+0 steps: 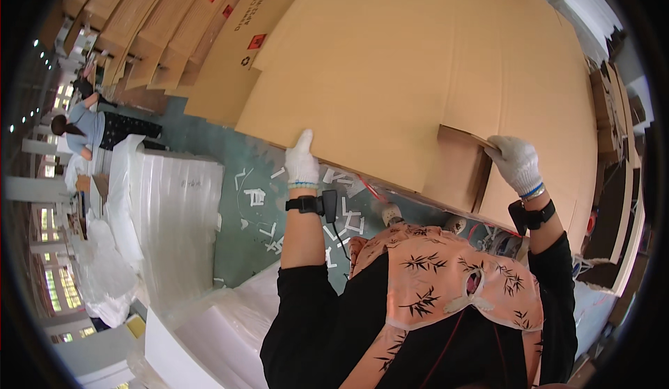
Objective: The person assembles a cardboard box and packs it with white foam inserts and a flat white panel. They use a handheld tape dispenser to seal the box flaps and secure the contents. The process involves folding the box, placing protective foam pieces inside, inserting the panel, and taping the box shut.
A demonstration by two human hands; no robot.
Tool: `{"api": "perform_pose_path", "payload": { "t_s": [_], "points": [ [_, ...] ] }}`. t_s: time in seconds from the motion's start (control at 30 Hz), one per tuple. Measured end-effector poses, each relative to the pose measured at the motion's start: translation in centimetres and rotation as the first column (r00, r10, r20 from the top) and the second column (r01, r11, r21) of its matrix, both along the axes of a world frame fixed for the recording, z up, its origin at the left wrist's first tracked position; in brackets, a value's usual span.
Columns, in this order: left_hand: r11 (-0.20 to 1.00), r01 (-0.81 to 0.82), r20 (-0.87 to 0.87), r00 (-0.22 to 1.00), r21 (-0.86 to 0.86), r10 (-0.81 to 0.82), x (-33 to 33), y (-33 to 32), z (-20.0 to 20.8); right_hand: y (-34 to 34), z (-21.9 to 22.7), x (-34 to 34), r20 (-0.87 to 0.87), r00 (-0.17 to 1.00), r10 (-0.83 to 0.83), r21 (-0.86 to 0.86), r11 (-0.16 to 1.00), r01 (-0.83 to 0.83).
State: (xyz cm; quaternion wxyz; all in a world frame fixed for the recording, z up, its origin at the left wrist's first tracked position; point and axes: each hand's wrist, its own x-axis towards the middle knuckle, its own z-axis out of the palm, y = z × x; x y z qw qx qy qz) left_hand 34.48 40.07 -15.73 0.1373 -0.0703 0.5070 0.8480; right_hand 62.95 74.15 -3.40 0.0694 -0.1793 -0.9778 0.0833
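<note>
A big flat cardboard sheet (369, 68) spreads out in front of me. My left hand (302, 163), in a white knit glove, is at its near edge with the thumb pointing up over the top face; the other fingers are hidden beneath. Farther right, my right hand (517, 165), gloved the same way, pinches the corner of a cardboard flap (463, 135). That flap stands raised at an angle from the flat board, and a shadowed brown face shows below it.
Several folded cartons (174, 37) lean in a row at the far left. A stack of white foam sheets (181, 215) stands at left, with white scraps (268, 232) on the green floor. Beyond, a person in a blue top (87, 128) works. Boards (613, 166) stand at right.
</note>
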Motion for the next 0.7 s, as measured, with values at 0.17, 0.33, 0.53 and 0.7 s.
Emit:
{"api": "perform_pose_path", "payload": {
  "t_s": [0.17,0.33,0.53,0.7],
  "points": [
    [0.997,0.008,-0.168,0.986,-0.079,-0.022,2.6,1.5,5.1,2.4,-3.5,2.8,-0.07,0.997,-0.038,-0.077,0.996,0.033],
    [0.978,-0.042,-0.311,0.95,-0.203,-0.024,7.8,3.4,11.0,4.8,-4.6,6.0,-0.095,0.992,-0.081,-0.152,0.986,0.066],
    [0.96,-0.06,-0.57,0.814,-0.275,-0.112,14.9,7.0,19.3,9.2,-4.1,9.8,-0.07,0.963,-0.259,-0.464,0.863,0.199],
    [0.94,-0.163,-0.715,0.691,-0.299,-0.108,24.8,12.1,27.6,13.2,-8.3,12.0,-0.128,0.96,-0.251,-0.808,0.588,0.046]
  ]
}}
